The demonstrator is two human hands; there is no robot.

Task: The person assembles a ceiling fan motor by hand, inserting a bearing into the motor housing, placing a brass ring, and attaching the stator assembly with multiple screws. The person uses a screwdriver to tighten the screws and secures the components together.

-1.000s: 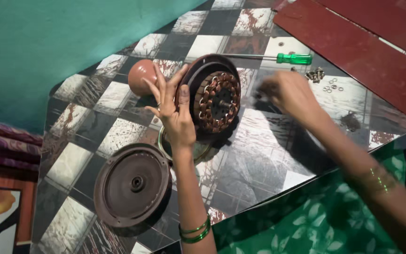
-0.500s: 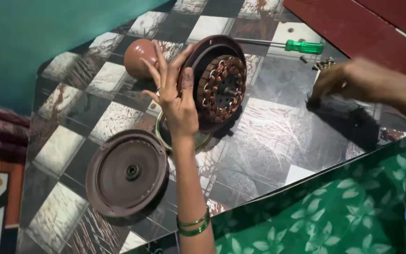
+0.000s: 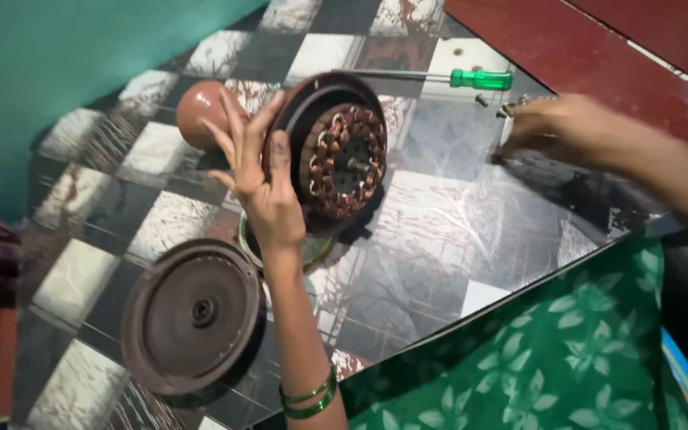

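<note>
Light was dim and even; glare sheened the tiled floor [image 3: 471,215]; the right hand [image 3: 555,127] was motion-blurred.

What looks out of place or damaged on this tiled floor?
The fan motor is opened: the left hand props it on edge, windings exposed, while its cover lies apart. Loose screws lie scattered by the right hand.

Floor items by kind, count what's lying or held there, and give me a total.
Motor housing with copper windings, held upright by the left hand: 1
Round brown cover plate: 1
Brown dome cap: 1
Green-handled screwdriver: 1
Cluster of small screws by the right hand: 1
Total: 5
</note>
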